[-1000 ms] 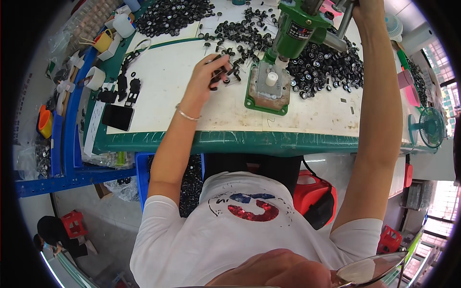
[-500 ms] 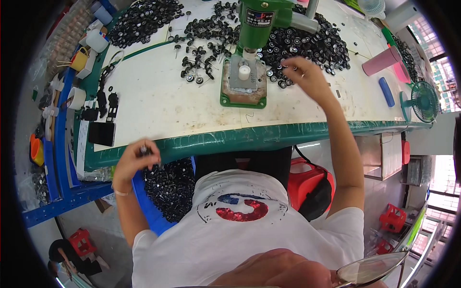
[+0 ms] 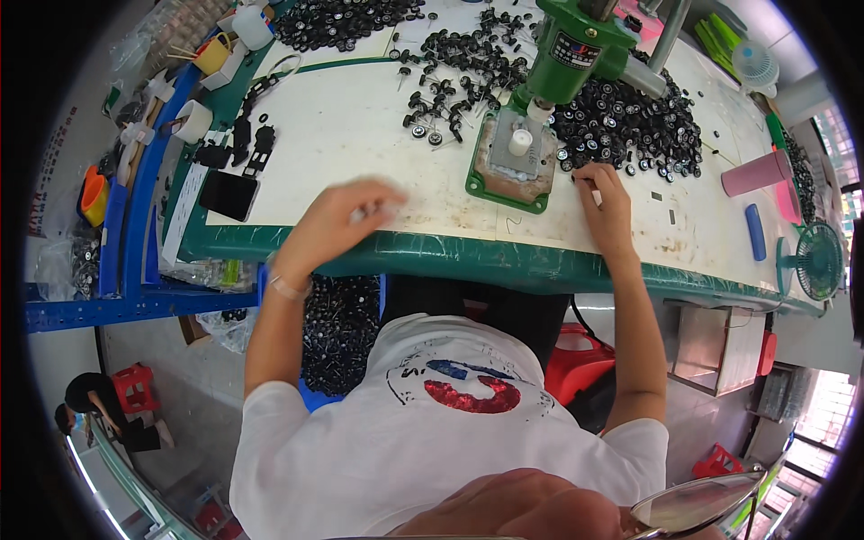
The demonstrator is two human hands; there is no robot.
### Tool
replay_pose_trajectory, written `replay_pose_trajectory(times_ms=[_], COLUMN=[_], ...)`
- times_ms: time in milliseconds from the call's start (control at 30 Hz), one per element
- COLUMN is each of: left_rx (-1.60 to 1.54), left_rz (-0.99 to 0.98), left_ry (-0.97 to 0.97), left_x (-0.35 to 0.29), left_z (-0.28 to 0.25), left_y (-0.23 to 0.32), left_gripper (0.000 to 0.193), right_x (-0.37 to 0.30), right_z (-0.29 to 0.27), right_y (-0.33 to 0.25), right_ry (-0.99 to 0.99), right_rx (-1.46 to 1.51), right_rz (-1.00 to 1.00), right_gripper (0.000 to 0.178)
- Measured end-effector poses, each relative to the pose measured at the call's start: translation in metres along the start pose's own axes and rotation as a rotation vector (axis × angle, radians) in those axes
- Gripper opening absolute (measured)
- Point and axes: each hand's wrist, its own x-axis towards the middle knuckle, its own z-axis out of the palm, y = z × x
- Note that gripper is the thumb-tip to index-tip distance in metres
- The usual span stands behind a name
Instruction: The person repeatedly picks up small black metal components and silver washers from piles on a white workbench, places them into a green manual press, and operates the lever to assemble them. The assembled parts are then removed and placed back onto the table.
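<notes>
Press stands mid-table; wheel pile right of it, axled wheels left and behind. Left hand near front edge, left of press base; right hand just right of base (touching pile edge). Bin under table. Fan far right.

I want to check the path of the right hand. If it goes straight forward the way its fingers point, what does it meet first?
Probably the pile of small black wheels, just beyond the right hand; depth is unclear.
</notes>
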Motion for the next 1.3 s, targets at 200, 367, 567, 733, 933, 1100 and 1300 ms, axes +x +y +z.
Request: replay_pose_trajectory(times_ms=[200, 367, 567, 733, 933, 1100, 1300], left_rx=[0.564, 0.745, 0.522, -0.403, -0.525, -0.546, -0.597], left_rz=[0.490, 0.378, 0.342, -0.025, 0.110, 0.200, 0.174], left_ry=[0.425, 0.373, 0.504, 0.600, 0.486, 0.447, 0.346], left_x=[0.111, 0.119, 0.114, 0.112, 0.116, 0.119, 0.126], left_z=[0.034, 0.026, 0.024, 0.038, 0.061, 0.064, 0.065], left_y=[-0.035, -0.055, -0.045, -0.034, -0.022, -0.019, 0.008], left_gripper=[0.016, 0.011, 0.013, 0.018, 0.020, 0.020, 0.020], right_x=[-0.009, -0.008, -0.003, 0.036, 0.061, 0.065, 0.070], right_z=[0.005, 0.005, 0.015, 0.037, 0.064, 0.045, 0.017], right_y=[-0.015, -0.011, -0.010, -0.049, -0.038, -0.053, -0.041], right_ry=[0.174, 0.171, 0.222, 0.085, 0.079, -0.074, 0.168], right_rx=[0.071, 0.104, 0.373, 0.795, 0.634, 0.749, 0.788], right_rz=[0.045, 0.085, 0.220, 0.435, 0.397, 0.583, 0.535], right_gripper=[0.016, 0.015, 0.015, 0.019, 0.020, 0.023, 0.029])
